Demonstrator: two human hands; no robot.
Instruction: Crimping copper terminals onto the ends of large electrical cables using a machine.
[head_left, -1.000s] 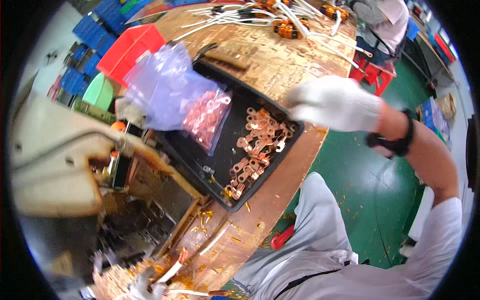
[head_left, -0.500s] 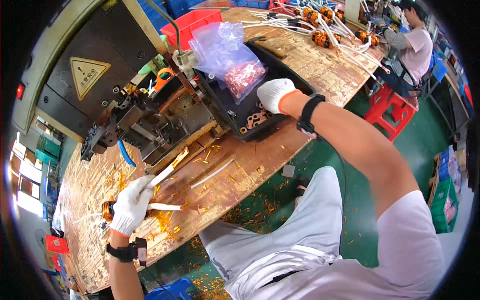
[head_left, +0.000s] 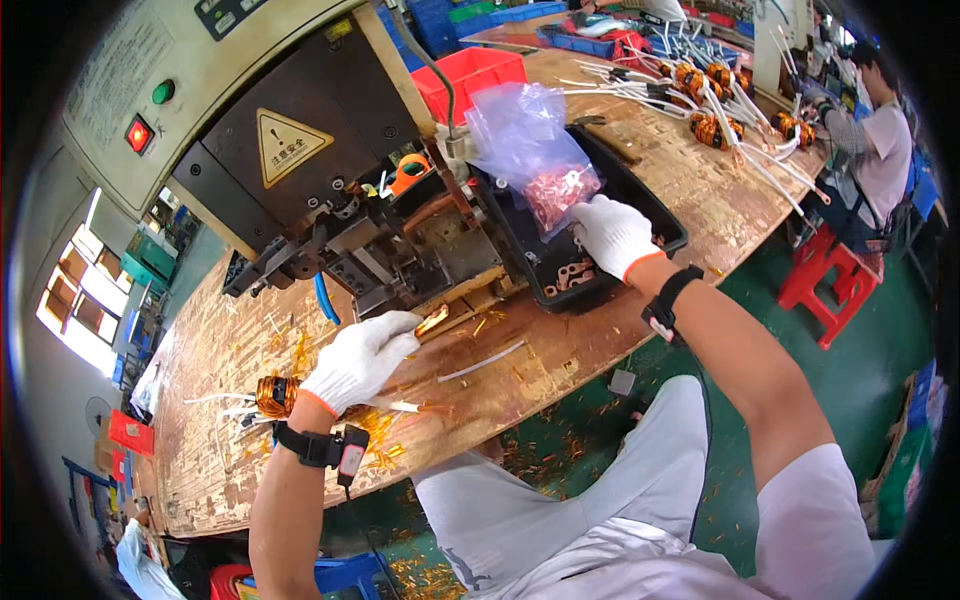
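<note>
My left hand (head_left: 362, 362), in a white knit glove, is closed around a white-sleeved lead. Its bare copper end (head_left: 432, 320) sticks out past my fingers toward the press. A copper-wound coil (head_left: 277, 397) lies on the bench by my wrist, and a second white lead (head_left: 400, 405) with a stripped end passes below my hand. My gloved right hand (head_left: 615, 238) is over the black tray (head_left: 662, 222), fingers curled down beside a clear bag of copper terminals (head_left: 560, 195). Whatever its fingertips hold is hidden. Loose copper terminals (head_left: 568, 277) lie in the tray below it.
A press (head_left: 385, 255) with a warning sign stands ahead of my left hand. A red bin (head_left: 480, 75) sits behind the tray. More coils (head_left: 715, 130) with white leads lie on the far bench, where a co-worker (head_left: 885, 150) sits. Copper scraps and a white strip (head_left: 482, 360) litter the bench.
The view has shifted, with the press showing larger. My left hand has moved along the lead toward its copper end. My right hand has shifted within the tray toward the bag.
</note>
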